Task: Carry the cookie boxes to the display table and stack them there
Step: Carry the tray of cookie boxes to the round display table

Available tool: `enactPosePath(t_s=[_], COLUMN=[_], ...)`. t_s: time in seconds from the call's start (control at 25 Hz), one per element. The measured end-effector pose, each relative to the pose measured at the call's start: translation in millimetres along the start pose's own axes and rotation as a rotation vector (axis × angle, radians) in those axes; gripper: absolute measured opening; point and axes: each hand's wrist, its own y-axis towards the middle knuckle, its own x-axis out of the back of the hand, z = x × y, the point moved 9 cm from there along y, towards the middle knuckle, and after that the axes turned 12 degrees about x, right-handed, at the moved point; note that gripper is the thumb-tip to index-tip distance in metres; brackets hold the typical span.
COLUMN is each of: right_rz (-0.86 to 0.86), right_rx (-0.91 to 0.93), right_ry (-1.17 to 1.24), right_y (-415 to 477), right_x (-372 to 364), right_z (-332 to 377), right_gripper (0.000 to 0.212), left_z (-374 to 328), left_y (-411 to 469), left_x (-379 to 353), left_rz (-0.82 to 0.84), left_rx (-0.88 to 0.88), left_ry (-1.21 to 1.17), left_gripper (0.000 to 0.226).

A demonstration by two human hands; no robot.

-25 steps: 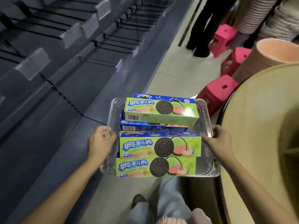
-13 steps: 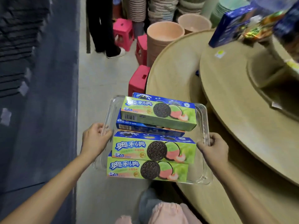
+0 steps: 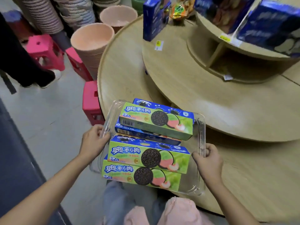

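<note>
— Cookie boxes (image 3: 155, 123), where are they?
— In a clear plastic tray (image 3: 201, 127), four that I can count: two stacked at the far end, two stacked at the near end, all green and blue, lying flat

— Who holds the tray?
— The left hand (image 3: 94, 142) has its fingers clamped on the left rim, the right hand (image 3: 208, 161) has its fingers closed round the right rim. The tray hangs over the near edge of the round wooden counter (image 3: 243, 159)

— What sits on the counter?
— It rises in tiers. A blue box (image 3: 152, 18) stands upright on the middle tier, and more blue boxes (image 3: 267, 25) lie on the top tier, blurred

— Anything in the way?
— To the left, a pink stool (image 3: 91, 103) just beside the counter's edge, stacked peach tubs (image 3: 92, 44) behind it, and another person's dark legs (image 3: 24, 62) on the floor
</note>
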Motion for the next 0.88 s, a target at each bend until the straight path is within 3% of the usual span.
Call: enactPosePath(t_s=[0.08,0.2,0.4,0.52,0.88], right_rz=[-0.072,-0.191,-0.31,-0.36,-0.411], right_rx=[-0.062,-0.17,-0.29,-0.311,-0.367], right_ry=[-0.022,-0.06,-0.063,-0.074,-0.108], right_y=[-9.4,-25.2,-39.2,-39.6,-28.0], right_x=[-11.9,-33.4,-72.3,-84.7,-97.5], right_z=[-1.4,2.3,8.3,11.1,12.9], right_gripper=[0.028,0.028,0.029,0.018,0.019], left_z=[-13.8,-32.0,-47.9,-57.1,-81.3], left_y=[32.0,84.3,148.9,167.0,196.2], left_x=[-6.5,-16.5,-40.3,-47.8,-69.9], left_rz=[0.086,0.182,0.357,0.386,0.432], left_rx=[-0.069,-0.179,-0.302,-0.346,-0.342], left_ry=[0.021,0.106,0.221,0.235,0.244], left_gripper=[0.034,0.023,0.026,0.026,0.027])
